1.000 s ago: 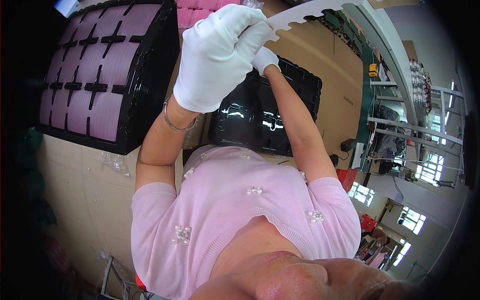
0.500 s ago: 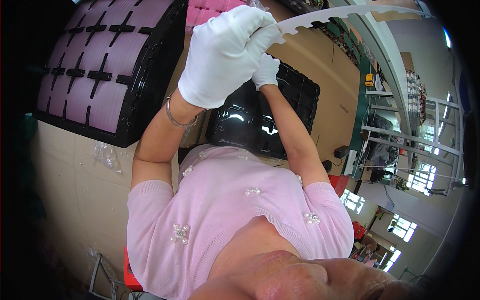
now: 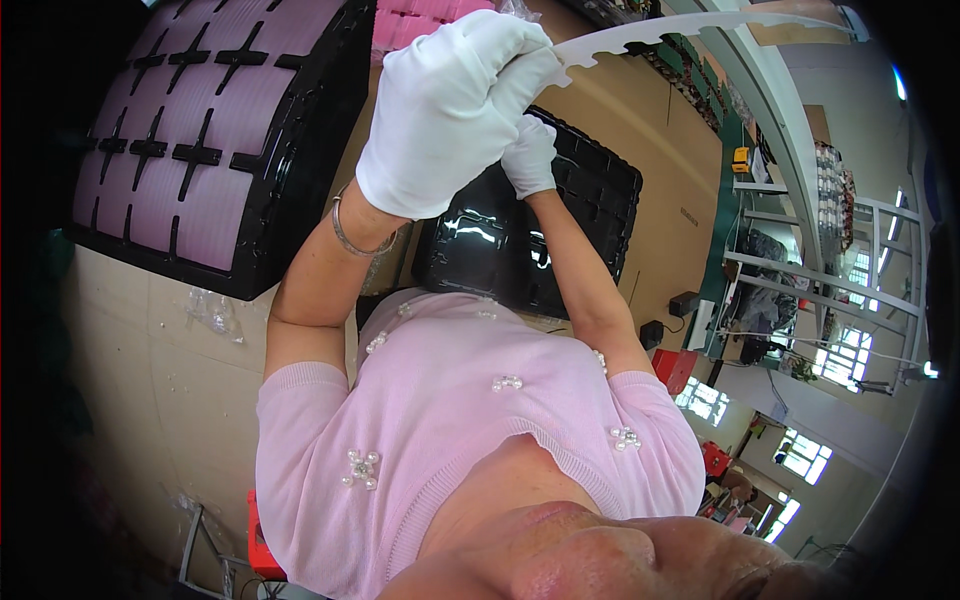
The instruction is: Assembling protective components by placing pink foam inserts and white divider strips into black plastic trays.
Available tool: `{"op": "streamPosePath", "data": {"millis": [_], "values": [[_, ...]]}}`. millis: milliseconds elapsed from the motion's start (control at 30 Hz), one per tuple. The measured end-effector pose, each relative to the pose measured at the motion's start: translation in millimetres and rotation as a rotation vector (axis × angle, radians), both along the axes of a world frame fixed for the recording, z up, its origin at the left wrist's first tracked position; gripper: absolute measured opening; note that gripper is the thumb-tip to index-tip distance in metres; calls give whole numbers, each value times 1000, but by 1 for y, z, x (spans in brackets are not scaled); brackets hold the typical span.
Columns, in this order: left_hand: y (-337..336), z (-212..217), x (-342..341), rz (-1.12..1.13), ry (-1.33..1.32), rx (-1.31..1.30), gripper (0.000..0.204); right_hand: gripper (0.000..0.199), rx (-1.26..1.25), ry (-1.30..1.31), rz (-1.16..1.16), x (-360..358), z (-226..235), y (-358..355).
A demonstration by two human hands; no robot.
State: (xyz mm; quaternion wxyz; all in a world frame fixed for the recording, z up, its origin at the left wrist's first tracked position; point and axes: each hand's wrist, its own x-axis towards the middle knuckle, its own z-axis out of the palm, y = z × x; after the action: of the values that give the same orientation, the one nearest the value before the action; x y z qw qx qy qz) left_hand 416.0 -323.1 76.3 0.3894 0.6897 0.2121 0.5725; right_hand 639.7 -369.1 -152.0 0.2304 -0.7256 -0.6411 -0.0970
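Note:
My left hand, white-gloved and with a bracelet at the wrist, is raised close to the view. Its thumb and fingers pinch one end of a thin, translucent white strip with a notched edge, which curves away to the right. Lower and farther off, my right hand, also gloved, is closed over a black moulded plastic tray. Whatever its fingers hold, if anything, is hidden. The left hand and forearm cover part of that tray.
At the left stands a black tray stack, its compartments filled with pinkish translucent pieces. Pink material lies beyond my left hand. The tray rests on a brown work surface. Crumpled clear plastic lies at lower left; metal racks stand at right.
My right hand has shifted slightly toward my body and to the left over the tray. My left hand keeps its pinch on the strip, nearly unmoved.

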Motion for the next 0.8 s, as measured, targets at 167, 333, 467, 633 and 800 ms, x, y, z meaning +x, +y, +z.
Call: {"op": "streamPosePath", "data": {"millis": [167,333,467,633,800], "values": [[2,-1,6,-27,109,7,4,10,159,226,-206,28,23,-74],[-4,-17,29,-46,155,-37,9,19,8,645,-652,67,49,-225],[-18,-25,63,-159,123,-86,10,14,41,915,-990,81,34,-391],[-47,-20,102,-269,83,-208,11,19,-22,845,-1299,49,16,-542],[-58,-24,111,-364,179,-337,15,25,-637,384,-1675,20,22,-577]]}}
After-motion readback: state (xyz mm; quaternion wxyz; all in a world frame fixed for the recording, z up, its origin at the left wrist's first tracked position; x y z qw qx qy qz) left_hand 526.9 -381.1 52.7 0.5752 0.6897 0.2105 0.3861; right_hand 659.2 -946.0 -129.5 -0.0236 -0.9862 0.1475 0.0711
